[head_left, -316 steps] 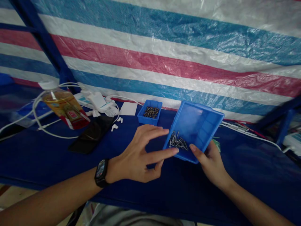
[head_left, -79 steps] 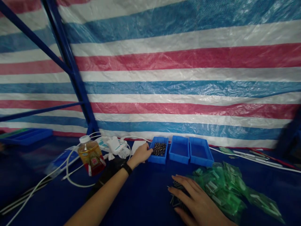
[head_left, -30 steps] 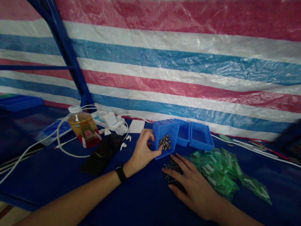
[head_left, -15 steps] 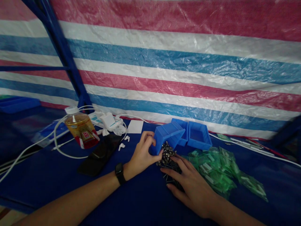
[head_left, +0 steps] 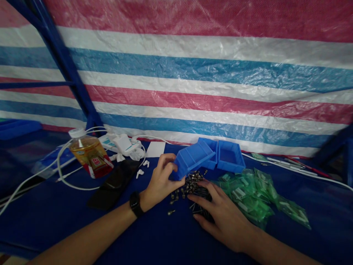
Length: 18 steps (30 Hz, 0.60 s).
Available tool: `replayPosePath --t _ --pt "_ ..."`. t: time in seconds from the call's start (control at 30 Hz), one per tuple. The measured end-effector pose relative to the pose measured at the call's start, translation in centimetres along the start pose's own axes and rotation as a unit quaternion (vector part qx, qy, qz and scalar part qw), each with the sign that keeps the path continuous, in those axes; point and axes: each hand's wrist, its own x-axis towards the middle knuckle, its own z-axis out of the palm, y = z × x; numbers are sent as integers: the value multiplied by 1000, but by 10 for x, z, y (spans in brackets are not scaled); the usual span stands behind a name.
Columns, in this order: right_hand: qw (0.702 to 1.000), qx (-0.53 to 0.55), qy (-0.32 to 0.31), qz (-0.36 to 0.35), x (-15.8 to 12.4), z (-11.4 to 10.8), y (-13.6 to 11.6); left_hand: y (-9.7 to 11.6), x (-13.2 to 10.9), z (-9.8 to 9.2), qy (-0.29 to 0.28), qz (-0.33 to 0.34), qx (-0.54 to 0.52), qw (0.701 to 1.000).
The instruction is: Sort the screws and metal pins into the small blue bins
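Left hand (head_left: 161,180), a black watch (head_left: 135,203) at its wrist, is clenched on the near left corner of a small blue bin (head_left: 193,159), thumb and fingers curled around the rim. The bin is of rigid moulded plastic, rectangular, and tipped steeply with its mouth turned down toward the surface (head_left: 165,235), which is covered in dark blue cloth. Right hand (head_left: 223,217) is released and lies flat, palm down and fingers spread, on a heap of dark slender pins (head_left: 200,210). Short bright metal parts (head_left: 185,188) lie scattered just below the bin's mouth, between the two hands.

Two more blue bins (head_left: 230,160) of the same shape stand upright just right of the tipped one. Crinkled green plastic bags (head_left: 256,195) are heaped to the right of the right hand. At far left stand a clear bottle (head_left: 88,152) of amber liquid, a looped white cable (head_left: 63,173) and a flat black phone (head_left: 114,182). A glossy striped tarpaulin (head_left: 193,73) forms the far backdrop.
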Motion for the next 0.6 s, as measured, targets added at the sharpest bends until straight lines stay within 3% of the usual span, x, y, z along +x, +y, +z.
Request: replayPosePath --t 0.17,0.23,0.3,0.4,0.47,0.53,0.6 --pt "1000 2 6 7 -2 4 3 -5 2 0 34 26 1 999" --pt "1000 3 13 2 -3 5 3 -6 5 -1 49 -24 -14 998" --pt "1000 5 24 -11 -4 4 2 -9 12 -2 72 -128 -66 987" --pt "998 13 57 -25 -1 -5 2 -24 32 0 95 -284 -178 937" --pt "995 28 90 -14 6 -15 4 -40 50 3 82 -381 -217 895" --pt "993 46 106 1 18 -26 9 -60 66 9 8 -502 -251 827" --pt "994 68 88 -1 33 -34 18 -76 77 17 -54 -563 -267 780"
